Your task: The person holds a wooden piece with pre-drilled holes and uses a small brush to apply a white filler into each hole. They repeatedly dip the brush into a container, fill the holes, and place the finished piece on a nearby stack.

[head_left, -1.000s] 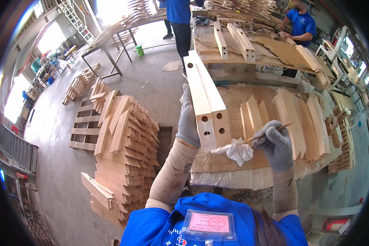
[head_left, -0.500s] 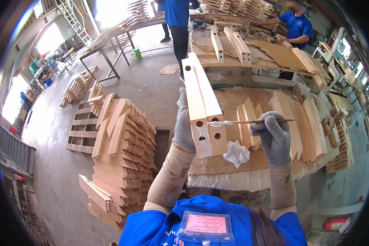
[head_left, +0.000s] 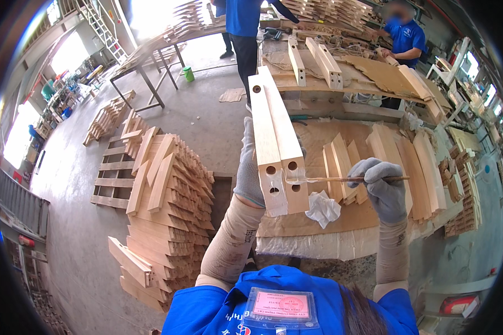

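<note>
left hand (head_left: 247, 173) grips 2 wooden bars (head_left: 278, 137); right hand (head_left: 381, 187) pinches 1 stick (head_left: 338, 179)

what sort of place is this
Probably a woodworking shop or furniture factory: a tall stack of cut pale-wood pieces on the left, a slatted wooden pallet beside it, and, in the grey-gloved left hand, two pale wooden beams with round holes.

Paired holed wooden bars (head_left: 273, 134); stick (head_left: 338, 179) at end.
</note>
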The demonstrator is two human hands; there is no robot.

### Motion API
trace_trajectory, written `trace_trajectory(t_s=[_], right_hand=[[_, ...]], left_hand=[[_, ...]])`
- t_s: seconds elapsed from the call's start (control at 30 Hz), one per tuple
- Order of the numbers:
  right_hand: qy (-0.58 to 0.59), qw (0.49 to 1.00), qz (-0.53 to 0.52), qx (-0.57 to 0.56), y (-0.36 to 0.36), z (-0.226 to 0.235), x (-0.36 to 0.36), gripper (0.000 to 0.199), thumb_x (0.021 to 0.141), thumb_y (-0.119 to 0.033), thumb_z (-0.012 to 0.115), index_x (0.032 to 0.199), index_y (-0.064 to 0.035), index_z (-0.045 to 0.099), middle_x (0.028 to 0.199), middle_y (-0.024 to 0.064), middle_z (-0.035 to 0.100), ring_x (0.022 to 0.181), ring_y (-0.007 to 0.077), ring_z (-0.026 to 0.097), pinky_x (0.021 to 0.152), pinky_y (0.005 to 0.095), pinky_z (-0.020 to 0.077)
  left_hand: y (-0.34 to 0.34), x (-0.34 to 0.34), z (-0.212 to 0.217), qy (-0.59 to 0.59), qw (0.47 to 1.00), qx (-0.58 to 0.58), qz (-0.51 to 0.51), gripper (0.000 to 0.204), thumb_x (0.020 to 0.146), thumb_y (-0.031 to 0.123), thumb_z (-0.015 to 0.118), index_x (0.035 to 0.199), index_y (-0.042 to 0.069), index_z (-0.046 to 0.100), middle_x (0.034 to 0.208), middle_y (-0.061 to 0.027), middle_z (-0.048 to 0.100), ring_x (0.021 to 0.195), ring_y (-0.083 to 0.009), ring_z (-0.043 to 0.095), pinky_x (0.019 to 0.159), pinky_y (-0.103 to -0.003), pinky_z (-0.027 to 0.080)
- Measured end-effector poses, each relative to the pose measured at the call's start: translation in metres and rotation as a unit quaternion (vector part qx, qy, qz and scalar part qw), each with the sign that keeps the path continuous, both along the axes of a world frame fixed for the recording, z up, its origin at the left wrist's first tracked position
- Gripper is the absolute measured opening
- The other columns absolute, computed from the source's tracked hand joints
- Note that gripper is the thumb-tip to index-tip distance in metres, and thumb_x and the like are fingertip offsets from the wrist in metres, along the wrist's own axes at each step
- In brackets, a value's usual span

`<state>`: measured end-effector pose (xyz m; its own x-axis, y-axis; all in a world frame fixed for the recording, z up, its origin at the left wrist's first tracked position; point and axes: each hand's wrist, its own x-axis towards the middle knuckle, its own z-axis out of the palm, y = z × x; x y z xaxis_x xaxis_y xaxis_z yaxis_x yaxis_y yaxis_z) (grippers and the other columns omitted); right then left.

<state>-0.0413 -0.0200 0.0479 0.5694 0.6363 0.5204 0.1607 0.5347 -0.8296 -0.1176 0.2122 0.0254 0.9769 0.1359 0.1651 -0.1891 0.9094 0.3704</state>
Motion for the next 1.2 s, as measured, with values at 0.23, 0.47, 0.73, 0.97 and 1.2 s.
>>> trace_trajectory(t_s=[0.23, 0.47, 0.73, 0.97, 1.2], right_hand=[[-0.041, 0.997, 0.033, -0.049, -0.015, 0.003, -0.001, 0.006, 0.073, -0.004, 0.071, 0.078, -0.0019, 0.069, 0.083, 0.0175, 0.065, 0.079, 0.0273, 0.065, 0.07, 0.0371, 0.0533], [0.111, 0.991, 0.051, 0.046, -0.035, -0.004, 0.002, 0.015, 0.09, -0.016, 0.058, 0.09, -0.0013, 0.058, 0.08, 0.0155, 0.066, 0.067, 0.0253, 0.065, 0.064, 0.0322, 0.0547], [0.101, 0.971, -0.202, -0.073, 0.08, 0.0, 0.008, 0.031, 0.086, -0.024, 0.068, 0.101, -0.0037, 0.049, 0.095, 0.004, 0.055, 0.08, 0.0127, 0.06, 0.068, 0.0256, 0.0524], [0.1, 0.973, -0.2, -0.049, 0.126, -0.018, 0.006, 0.04, 0.079, -0.017, 0.073, 0.1, 0.003, 0.045, 0.093, 0.0086, 0.054, 0.079, 0.0104, 0.056, 0.066, 0.024, 0.0513], [0.119, 0.967, -0.22, -0.053, 0.127, -0.023, 0.005, 0.04, 0.078, -0.014, 0.073, 0.101, 0.0046, 0.046, 0.091, 0.0097, 0.055, 0.076, 0.0101, 0.056, 0.065, 0.0233, 0.0512]], left_hand=[[0.002, -0.001, -0.001, -0.017, 1.0, 0.005, -0.006, 0.052, 0.095, 0.053, 0.037, 0.122, 0.01, 0.05, 0.098, -0.0101, 0.064, 0.08, -0.0222, 0.068, 0.068, -0.034, 0.06], [-0.008, -0.006, 0.004, 0.003, 0.999, -0.037, -0.01, 0.063, 0.095, 0.055, 0.036, 0.121, 0.0, 0.05, 0.097, -0.0209, 0.064, 0.078, -0.0284, 0.068, 0.065, -0.034, 0.06], [-0.018, -0.01, -0.017, 0.012, 0.998, 0.047, -0.026, 0.073, 0.086, 0.069, 0.041, 0.122, 0.006, 0.049, 0.099, -0.0113, 0.061, 0.083, -0.0207, 0.066, 0.072, -0.033, 0.059], [-0.028, -0.003, -0.021, 0.043, 0.998, 0.044, 0.017, 0.069, 0.087, 0.059, 0.049, 0.131, 0.006, 0.04, 0.107, -0.0118, 0.057, 0.092, -0.0205, 0.063, 0.076, -0.032, 0.058], [-0.022, 0.001, -0.028, 0.059, 0.996, 0.056, 0.023, 0.068, 0.086, 0.057, 0.051, 0.129, 0.005, 0.041, 0.106, -0.0119, 0.058, 0.089, -0.0199, 0.064, 0.074, -0.03, 0.058]])
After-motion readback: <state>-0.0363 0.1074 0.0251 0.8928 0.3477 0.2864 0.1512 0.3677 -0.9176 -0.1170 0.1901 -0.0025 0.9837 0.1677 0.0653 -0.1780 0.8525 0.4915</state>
